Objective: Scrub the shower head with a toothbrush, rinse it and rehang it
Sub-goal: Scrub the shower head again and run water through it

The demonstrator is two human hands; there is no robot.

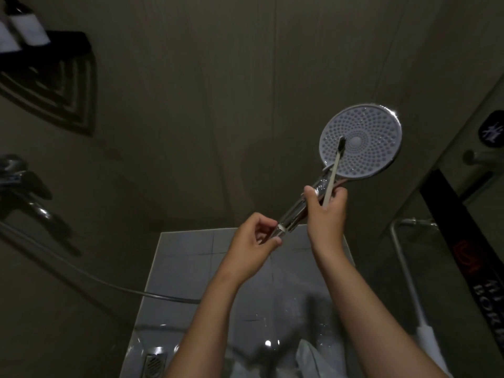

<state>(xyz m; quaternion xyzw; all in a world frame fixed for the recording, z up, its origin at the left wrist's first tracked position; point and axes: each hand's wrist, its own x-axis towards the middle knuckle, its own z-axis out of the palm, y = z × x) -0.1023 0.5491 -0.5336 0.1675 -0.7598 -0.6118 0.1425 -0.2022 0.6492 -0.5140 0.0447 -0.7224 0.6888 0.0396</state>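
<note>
A round chrome shower head (368, 135) with a pale grey nozzle face is held up in front of the wall, face toward me. My left hand (252, 246) grips the lower end of its chrome handle, where the hose joins. My right hand (326, 211) holds a toothbrush (334, 170) with a pale handle and dark bristles, and also rests against the upper handle. The bristles touch the nozzle face left of its centre.
The shower hose (109, 282) runs left to a dark mixer tap (24, 192). A dark corner shelf (49, 75) with bottles hangs at upper left. Wet grey floor tiles (191, 257) and a drain (154, 364) lie below. A white pole (409, 282) and a glass door stand at right.
</note>
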